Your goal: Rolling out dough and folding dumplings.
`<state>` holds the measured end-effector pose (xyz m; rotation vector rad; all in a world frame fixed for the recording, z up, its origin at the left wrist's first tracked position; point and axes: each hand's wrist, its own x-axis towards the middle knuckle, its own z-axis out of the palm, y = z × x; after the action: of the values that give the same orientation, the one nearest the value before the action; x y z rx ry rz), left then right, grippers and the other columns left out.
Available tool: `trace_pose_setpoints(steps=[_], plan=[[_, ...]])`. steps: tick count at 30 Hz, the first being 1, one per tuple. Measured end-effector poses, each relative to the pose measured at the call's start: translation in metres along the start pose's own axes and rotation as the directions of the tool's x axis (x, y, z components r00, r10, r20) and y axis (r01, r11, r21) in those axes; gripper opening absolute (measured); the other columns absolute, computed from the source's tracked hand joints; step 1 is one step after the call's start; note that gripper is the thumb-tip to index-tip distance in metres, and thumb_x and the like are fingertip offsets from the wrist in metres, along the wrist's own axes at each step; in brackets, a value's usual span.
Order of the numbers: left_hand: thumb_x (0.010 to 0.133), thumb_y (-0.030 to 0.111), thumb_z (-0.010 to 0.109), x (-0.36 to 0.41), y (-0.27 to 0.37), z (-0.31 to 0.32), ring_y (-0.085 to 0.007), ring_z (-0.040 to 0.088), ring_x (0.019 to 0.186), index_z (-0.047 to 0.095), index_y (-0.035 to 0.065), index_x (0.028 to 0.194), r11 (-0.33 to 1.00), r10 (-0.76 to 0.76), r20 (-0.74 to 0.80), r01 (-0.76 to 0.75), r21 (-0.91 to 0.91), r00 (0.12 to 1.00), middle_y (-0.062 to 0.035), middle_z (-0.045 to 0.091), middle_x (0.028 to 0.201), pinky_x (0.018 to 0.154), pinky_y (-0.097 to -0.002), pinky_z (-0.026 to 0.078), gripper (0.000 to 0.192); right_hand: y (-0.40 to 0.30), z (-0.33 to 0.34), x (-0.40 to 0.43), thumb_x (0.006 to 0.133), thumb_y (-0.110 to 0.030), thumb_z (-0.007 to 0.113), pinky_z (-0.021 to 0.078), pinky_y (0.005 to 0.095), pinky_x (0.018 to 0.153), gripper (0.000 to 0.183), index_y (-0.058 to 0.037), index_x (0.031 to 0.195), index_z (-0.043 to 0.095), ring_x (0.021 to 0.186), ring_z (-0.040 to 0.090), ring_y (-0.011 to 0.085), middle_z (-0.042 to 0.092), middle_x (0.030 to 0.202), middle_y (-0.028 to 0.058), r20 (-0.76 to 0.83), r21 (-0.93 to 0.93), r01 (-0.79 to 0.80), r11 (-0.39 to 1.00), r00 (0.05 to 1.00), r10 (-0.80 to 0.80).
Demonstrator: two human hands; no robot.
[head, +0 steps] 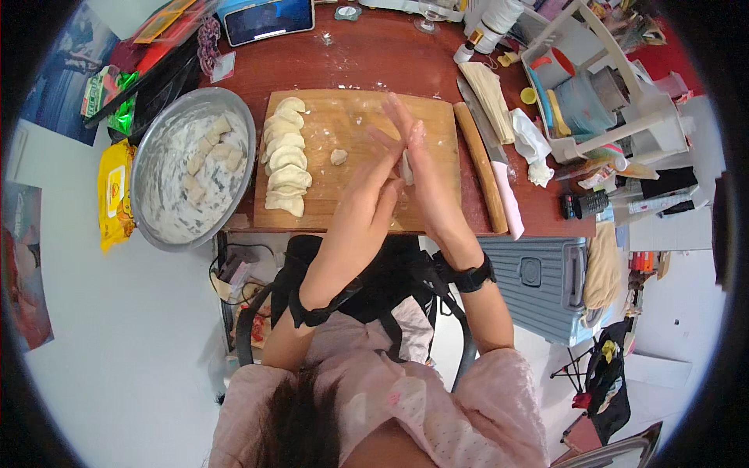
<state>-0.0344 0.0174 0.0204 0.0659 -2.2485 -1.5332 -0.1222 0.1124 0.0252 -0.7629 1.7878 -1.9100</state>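
Observation:
My left hand [366,190] and my right hand [430,181] are raised over a wooden board [327,213], palms facing each other. Between them is a small piece of dough [407,168], pressed by both palms; the fingers are slightly blurred. A lone lump of dough [338,156] lies near the board's middle. Along its left side runs a row of overlapping flattened dough rounds [288,158]. Left of the board, a metal bowl [169,216] dusted with flour holds several dough pieces [219,151]. A wooden rolling pin [481,169] lies along the board's right edge.
Right of the rolling pin lies a knife [508,202] with a pale pink handle, beside dried sheets or sticks [488,99] and crumpled tissue [531,143]. A white basket [620,134] with cups stands farther right. A yellow packet [116,196] is left of the bowl; a tablet [269,23] stands behind.

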Motion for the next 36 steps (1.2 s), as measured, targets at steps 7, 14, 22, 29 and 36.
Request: trace_pose_setpoints(steps=[7,14,22,29,36], plan=[[0.088,-0.006,0.060,0.009,-0.004,0.002,-0.0169,0.061,0.105,0.055,-0.0027,0.127,0.957,-0.130,0.052,0.139,-0.253,0.990,-0.0096,0.063,0.113,0.091,-0.0290,0.049,0.039,-0.001,-0.008,-0.004,0.101,-0.059,0.022,0.0301,0.0414,0.114,0.070,-0.0151,0.156,0.016,0.141,0.034,0.0310,0.019,0.160,0.0094,0.120,0.159,-0.155,0.975,0.983,0.137],[0.083,-0.006,0.066,0.012,-0.012,0.008,-0.0157,0.064,0.094,0.059,-0.0041,0.115,0.946,-0.120,0.044,0.128,-0.297,0.992,-0.0097,0.062,0.104,0.083,-0.0267,0.050,0.033,-0.003,-0.005,-0.006,0.105,-0.050,0.026,0.0197,0.0354,0.116,0.065,-0.0097,0.156,0.017,0.146,0.021,0.0246,0.024,0.158,0.0147,-0.014,0.033,-0.071,0.997,0.997,0.072],[0.087,-0.002,0.067,0.013,-0.010,0.002,-0.0114,0.062,0.095,0.058,0.0016,0.112,0.824,-0.189,0.168,0.249,-0.509,0.967,-0.0049,0.063,0.103,0.085,-0.0250,0.050,0.026,-0.007,-0.019,-0.007,0.102,-0.059,0.026,0.0349,0.0382,0.109,0.066,-0.0189,0.155,0.024,0.136,0.041,0.0286,0.028,0.156,0.0141,-0.031,0.073,-0.062,0.995,0.997,0.064],[0.092,-0.001,0.062,0.011,-0.012,-0.005,-0.0123,0.064,0.096,0.059,0.0004,0.123,0.803,-0.318,0.215,0.383,-0.457,0.923,-0.0064,0.067,0.107,0.085,-0.0234,0.051,0.032,-0.027,-0.054,-0.032,0.105,-0.038,0.040,0.0365,0.0355,0.106,0.047,-0.0043,0.137,0.048,0.125,0.051,0.0247,0.051,0.139,0.0126,-0.124,-0.004,-0.007,1.000,0.992,0.006],[0.093,0.005,0.063,0.009,-0.014,-0.003,-0.0099,0.063,0.092,0.066,-0.0026,0.111,0.885,-0.297,0.139,0.327,-0.331,0.945,-0.0046,0.069,0.101,0.079,-0.0239,0.051,0.020,-0.013,-0.091,-0.060,0.090,-0.009,0.058,0.0431,0.0458,0.096,0.036,-0.0012,0.125,0.054,0.113,0.050,0.0381,0.057,0.119,0.0202,-0.212,-0.953,-0.134,0.272,0.936,-0.281]])
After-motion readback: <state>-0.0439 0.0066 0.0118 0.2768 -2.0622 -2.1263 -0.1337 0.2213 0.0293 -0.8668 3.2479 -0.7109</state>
